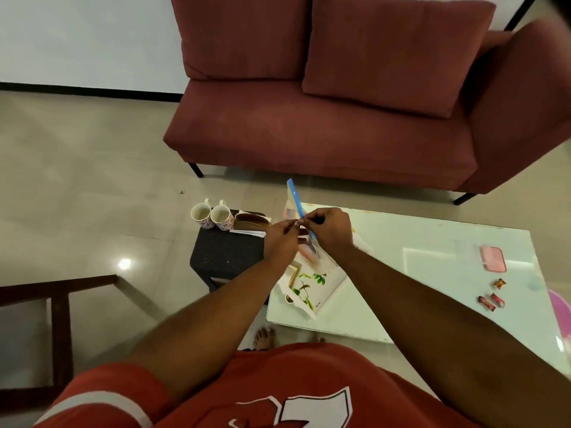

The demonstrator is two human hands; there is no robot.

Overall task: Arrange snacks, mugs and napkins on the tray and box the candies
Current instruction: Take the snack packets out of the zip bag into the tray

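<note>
One clear zip bag [296, 199] with a blue closing strip is held up at the centre of the frame, above the far left corner of the glass table [432, 242]. Its pale pink and orange contents are blurred and mostly hidden behind the hands. Both arms reach forward from the bottom of the frame and meet there. The left hand [281, 239] pinches the strip between curled fingertips. The right hand [330, 230], fingers bent and knuckles up, grips it just beside.

Directly below the hands lies one white tray [327, 285] printed with a green plant, its upper part covered by the left wrist and the bag.

Left of the hands, two floral mugs [201, 215] stand side by side, touching, on a dark stool [225, 251]. Next to them is a brown dish [250, 222] lying on what looks like folded napkins [247, 233].

Toward the right of the frame, three wrapped candies [486, 303] lie on the glass, two close together and one apart above them. One pink box [493, 258] sits beyond them. A pink round object [560, 307] is cut off by the right edge.

A red sofa [309, 118] fills the top of the frame.
</note>
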